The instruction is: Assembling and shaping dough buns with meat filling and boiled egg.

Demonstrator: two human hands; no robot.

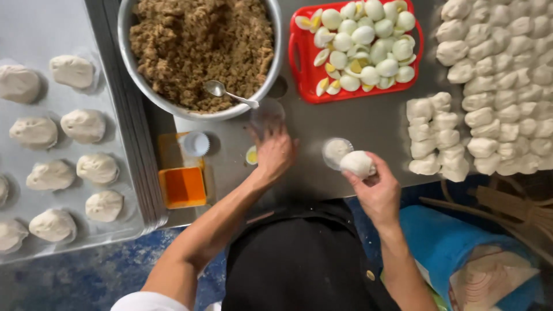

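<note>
My right hand (pixel 377 193) holds a round white ball of dough (pixel 357 163) just above the steel table (pixel 345 124), beside a small clear cup (pixel 336 151) with flour in it. My left hand (pixel 275 154) lies palm down on the table, fingers reaching toward an empty clear plastic cup (pixel 267 115). A piece of boiled egg (pixel 252 155) lies just left of that hand. A big metal bowl (pixel 200 52) of brown minced filling with a spoon (pixel 227 92) in it stands right behind.
A red tray (pixel 303 69) of halved boiled eggs sits at the back. Many dough pieces (pixel 495 86) are heaped on the right. A baking sheet (pixel 34 34) on the left carries several shaped buns. An orange box (pixel 182 187) and paper liners (pixel 196 143) lie nearby.
</note>
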